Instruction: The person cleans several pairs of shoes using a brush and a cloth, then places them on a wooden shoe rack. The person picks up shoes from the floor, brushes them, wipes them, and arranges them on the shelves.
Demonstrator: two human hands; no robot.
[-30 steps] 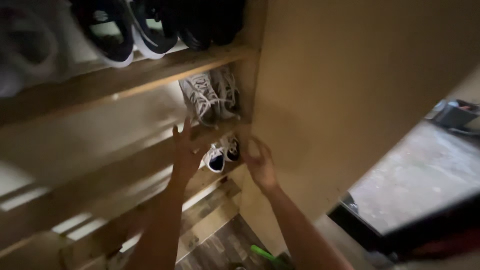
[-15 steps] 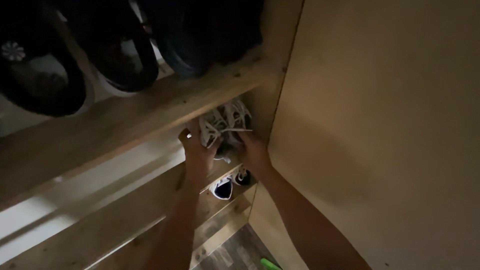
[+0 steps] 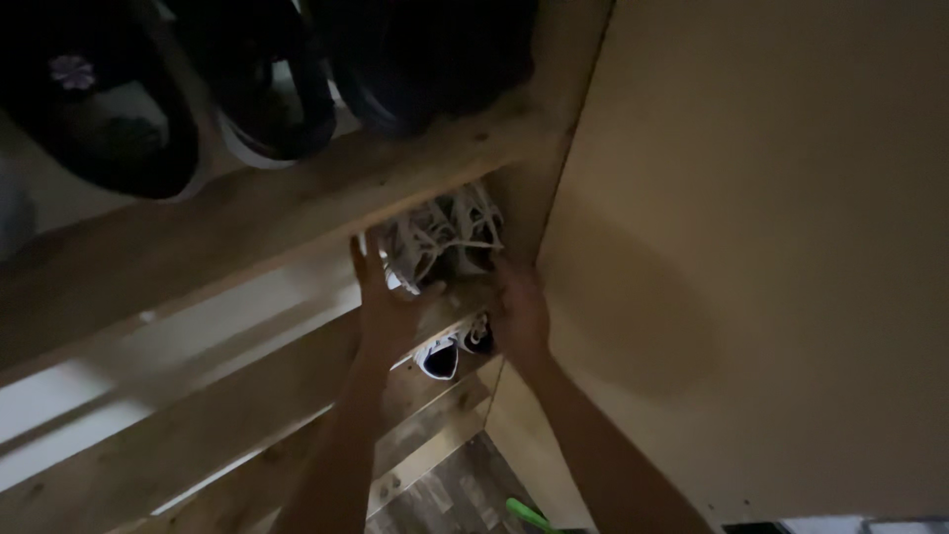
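Note:
A pair of white laced sneakers (image 3: 445,237) sits at the right end of a wooden shoe rack's second shelf (image 3: 297,213), against the rack's side panel. My left hand (image 3: 381,297) is raised in front of the left sneaker, fingers spread, holding nothing. My right hand (image 3: 519,311) hovers just below and right of the right sneaker, fingers loosely apart; whether it touches the shoe I cannot tell. Beneath my hands, a second pair of dark-and-white shoes (image 3: 455,348) shows on the shelf below.
Dark shoes (image 3: 267,89) line the top shelf, one with a small flower mark (image 3: 74,71). A tall beige panel (image 3: 771,257) fills the right side. Wood-pattern floor (image 3: 455,499) and a green object (image 3: 529,516) lie below. The scene is dim.
Both hands have risen from the lower shelf to the white sneakers on the second shelf. The view has moved closer and tilted up, and the picture has darkened.

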